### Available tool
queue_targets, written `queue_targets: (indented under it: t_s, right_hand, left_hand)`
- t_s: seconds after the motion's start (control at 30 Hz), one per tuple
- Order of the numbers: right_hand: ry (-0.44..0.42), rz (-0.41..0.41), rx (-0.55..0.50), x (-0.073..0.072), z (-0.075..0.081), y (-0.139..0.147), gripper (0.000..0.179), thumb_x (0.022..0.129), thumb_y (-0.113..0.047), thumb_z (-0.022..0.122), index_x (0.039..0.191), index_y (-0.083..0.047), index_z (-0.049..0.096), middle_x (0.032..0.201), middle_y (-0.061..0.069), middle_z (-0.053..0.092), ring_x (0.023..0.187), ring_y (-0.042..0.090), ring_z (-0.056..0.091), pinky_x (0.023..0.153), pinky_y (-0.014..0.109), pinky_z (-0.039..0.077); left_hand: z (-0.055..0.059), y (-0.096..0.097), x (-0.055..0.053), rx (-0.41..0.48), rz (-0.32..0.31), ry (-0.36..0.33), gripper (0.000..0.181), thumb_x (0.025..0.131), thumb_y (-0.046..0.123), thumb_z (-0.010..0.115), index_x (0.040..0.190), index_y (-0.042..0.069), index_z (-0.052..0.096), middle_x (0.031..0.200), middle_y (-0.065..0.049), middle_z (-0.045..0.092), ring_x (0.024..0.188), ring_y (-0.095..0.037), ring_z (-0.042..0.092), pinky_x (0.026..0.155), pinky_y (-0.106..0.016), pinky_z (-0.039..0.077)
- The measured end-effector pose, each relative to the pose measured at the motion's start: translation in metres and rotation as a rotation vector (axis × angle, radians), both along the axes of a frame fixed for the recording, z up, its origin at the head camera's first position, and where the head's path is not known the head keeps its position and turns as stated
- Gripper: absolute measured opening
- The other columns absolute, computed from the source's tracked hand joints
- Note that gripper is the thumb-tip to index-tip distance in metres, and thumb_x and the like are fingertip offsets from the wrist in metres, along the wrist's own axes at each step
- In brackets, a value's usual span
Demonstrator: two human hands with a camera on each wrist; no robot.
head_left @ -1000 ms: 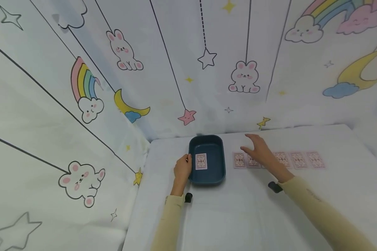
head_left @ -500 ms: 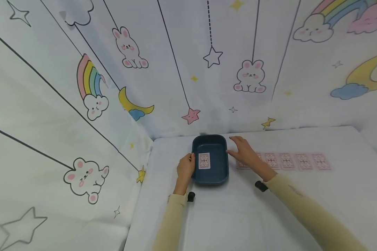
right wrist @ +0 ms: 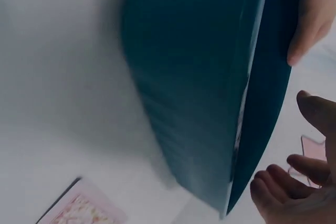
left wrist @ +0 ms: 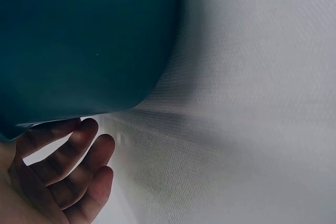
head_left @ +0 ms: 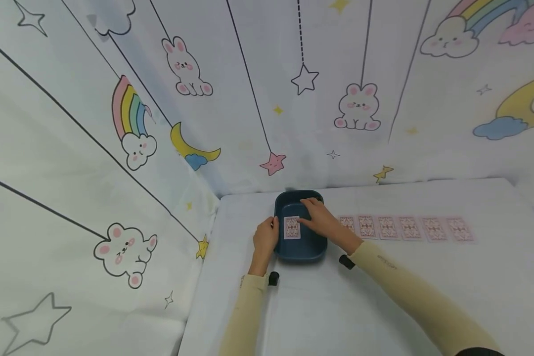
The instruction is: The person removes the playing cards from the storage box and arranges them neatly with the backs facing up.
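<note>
A dark blue rectangular tray (head_left: 302, 254) stands on the white table, with one red-and-white patterned playing card (head_left: 290, 228) lying face down inside it. My left hand (head_left: 265, 237) grips the tray's left rim; from the left wrist camera, fingers (left wrist: 100, 150) show bent below the tray's outer wall. Above the tray's right half hovers my right hand (head_left: 322, 221), its thumb and fingers apart and nothing seen between them. The right thumb tip overlaps the card's right edge in the head view. In the right wrist view, that hand is beyond the rim.
Several matching cards (head_left: 387, 228) lie face down in a row to the right of the tray, the nearest partly behind my right hand. Behind the table hangs a white backdrop (head_left: 249, 113) printed with bunnies, stars and rainbows.
My right hand has moved left from above the row of cards to above the tray. My left hand keeps its grip on the rim. The head view has shifted slightly.
</note>
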State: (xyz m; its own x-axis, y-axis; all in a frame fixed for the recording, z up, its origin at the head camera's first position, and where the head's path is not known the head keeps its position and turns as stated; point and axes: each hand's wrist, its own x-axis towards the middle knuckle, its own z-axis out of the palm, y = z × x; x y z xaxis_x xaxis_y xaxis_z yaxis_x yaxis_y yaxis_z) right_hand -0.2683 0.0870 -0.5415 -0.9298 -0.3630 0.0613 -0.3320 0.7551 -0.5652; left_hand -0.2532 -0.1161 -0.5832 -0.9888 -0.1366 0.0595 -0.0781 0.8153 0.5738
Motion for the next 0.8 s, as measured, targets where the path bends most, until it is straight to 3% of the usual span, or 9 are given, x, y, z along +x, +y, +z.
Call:
queue_targets:
  t_s: [0.13,0.37,0.53,0.8]
  right_hand:
    - [-0.083,0.019,0.052,-0.002,0.001,-0.020,0.072,0.096,-0.029,0.070,0.150,0.003,0.037,0.150,0.029,0.040,0.138,0.046,0.043,0.110,0.056,0.040]
    - [-0.227,0.040,0.291,-0.016,0.001,-0.047,0.076,0.094,-0.036,0.070,0.146,0.008,0.037,0.142,0.033,0.045,0.132,0.048,0.047,0.112,0.055,0.037]
    - [-0.330,0.053,0.386,-0.024,0.000,-0.058,0.081,0.092,-0.036,0.073,0.149,0.006,0.033,0.144,0.033,0.043,0.132,0.049,0.045,0.111,0.057,0.037]
    - [-0.323,0.092,0.459,-0.027,-0.006,-0.068,0.077,0.091,-0.029,0.074,0.147,0.007,0.035,0.144,0.035,0.037,0.131,0.050,0.041,0.108,0.059,0.040]
  left_hand:
    - [-0.002,-0.001,-0.002,-0.008,0.001,-0.005,0.037,0.106,0.038,0.045,0.085,0.013,0.063,0.077,-0.004,0.066,0.060,-0.018,0.055,0.051,-0.032,0.036]
    - [-0.002,-0.001,-0.005,-0.010,-0.001,-0.016,0.039,0.107,0.039,0.044,0.082,0.014,0.059,0.073,-0.004,0.062,0.057,-0.018,0.051,0.050,-0.032,0.034]
    - [-0.001,0.000,-0.005,0.005,0.001,-0.005,0.037,0.106,0.038,0.046,0.082,0.013,0.060,0.072,-0.004,0.062,0.056,-0.017,0.051,0.049,-0.031,0.033]
    - [-0.003,0.000,-0.004,-0.005,0.007,-0.030,0.039,0.107,0.040,0.044,0.084,0.014,0.062,0.077,-0.004,0.065,0.059,-0.017,0.053,0.051,-0.031,0.035]
